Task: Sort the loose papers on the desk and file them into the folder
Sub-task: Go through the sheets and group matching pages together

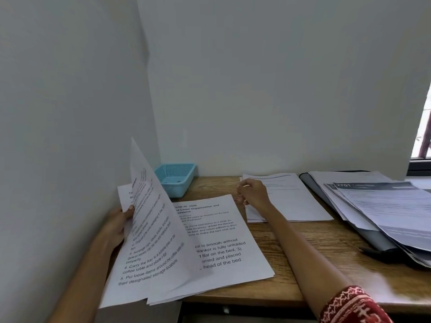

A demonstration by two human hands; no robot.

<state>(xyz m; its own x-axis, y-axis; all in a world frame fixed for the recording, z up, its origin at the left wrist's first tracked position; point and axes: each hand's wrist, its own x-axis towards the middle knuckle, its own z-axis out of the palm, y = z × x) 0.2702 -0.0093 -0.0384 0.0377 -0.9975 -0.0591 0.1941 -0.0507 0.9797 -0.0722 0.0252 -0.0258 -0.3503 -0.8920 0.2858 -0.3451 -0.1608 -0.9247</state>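
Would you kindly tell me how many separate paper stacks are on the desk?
3: one by the left hand, one beyond the right hand, one on the folder. Sheets may be hidden.

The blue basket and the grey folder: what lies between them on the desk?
In the head view, a white paper stack lies between blue basket and grey folder, with the right hand over it.

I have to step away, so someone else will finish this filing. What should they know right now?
Left hand grips a lifted printed sheet above the near stack.
Right hand, fingers loosely curled, holds nothing beside the middle pile.
Folder lies open on the right, papers heaped on it.
Done: piles started.
Left: finish sorting, then file everything.
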